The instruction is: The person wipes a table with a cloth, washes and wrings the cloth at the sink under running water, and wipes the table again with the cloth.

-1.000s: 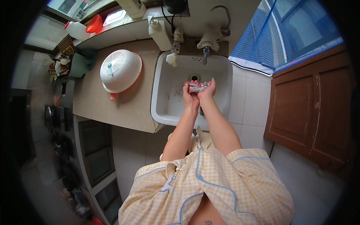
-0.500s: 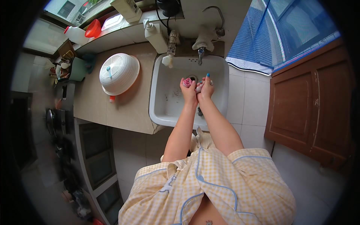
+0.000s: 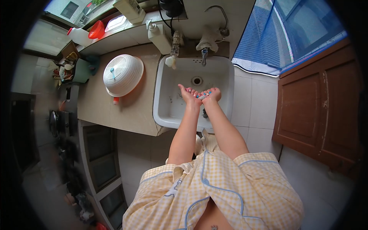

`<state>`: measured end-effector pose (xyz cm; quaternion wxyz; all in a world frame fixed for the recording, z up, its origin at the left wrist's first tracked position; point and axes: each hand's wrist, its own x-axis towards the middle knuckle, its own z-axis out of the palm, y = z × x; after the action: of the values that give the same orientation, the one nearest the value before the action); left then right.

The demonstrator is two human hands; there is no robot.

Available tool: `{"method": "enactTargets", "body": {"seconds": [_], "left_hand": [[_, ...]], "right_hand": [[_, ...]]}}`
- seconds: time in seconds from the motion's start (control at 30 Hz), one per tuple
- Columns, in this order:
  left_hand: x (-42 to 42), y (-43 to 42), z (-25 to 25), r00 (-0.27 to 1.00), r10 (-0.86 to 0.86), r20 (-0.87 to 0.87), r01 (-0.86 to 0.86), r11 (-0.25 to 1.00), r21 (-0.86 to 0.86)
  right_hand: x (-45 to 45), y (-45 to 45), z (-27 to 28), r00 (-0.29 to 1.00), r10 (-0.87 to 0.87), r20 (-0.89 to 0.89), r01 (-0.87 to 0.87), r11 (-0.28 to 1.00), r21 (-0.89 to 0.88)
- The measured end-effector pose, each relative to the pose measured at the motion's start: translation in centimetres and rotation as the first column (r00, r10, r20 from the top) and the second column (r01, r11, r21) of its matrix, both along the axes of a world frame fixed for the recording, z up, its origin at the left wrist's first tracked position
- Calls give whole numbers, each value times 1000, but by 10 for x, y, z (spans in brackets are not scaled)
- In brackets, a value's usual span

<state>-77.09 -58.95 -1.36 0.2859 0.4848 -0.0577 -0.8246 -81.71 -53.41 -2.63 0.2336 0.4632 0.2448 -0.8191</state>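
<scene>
- I see the cloth between my left hand and right hand, neither clearly nearer.
- Fingers curl around it; its long axis is hidden.

Yellow-and-white checked garment with pale blue piping, blue nail polish.

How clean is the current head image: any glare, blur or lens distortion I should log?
Head view: fisheye bending, black corners; left edge, by the dark stove area, smeared; daylight from upper left; soft shadow beside the white basket; the cloth between the hands too small to read clearly.
</scene>
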Motion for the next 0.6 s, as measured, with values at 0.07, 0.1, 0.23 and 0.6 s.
{"method": "enactTargets", "body": {"seconds": [0.07, 0.1, 0.23, 0.6], "left_hand": [[-1, -1, -2, 999, -30, 14, 30, 999, 45], [-3, -1, -3, 998, -6, 69, 3, 999, 45], [-2, -2, -11, 989, -12, 148, 6, 999, 40], [3, 0, -15, 986, -70, 155, 89, 989, -120]], "right_hand": [[0, 2, 1, 999, 34, 4, -34, 999, 1], [1, 1, 1, 998, 60, 7, -60, 998, 0], [2, -2, -1, 995, 91, 25, -92, 996, 19], [23, -4, 6, 995, -28, -96, 38, 994, 101]]}}
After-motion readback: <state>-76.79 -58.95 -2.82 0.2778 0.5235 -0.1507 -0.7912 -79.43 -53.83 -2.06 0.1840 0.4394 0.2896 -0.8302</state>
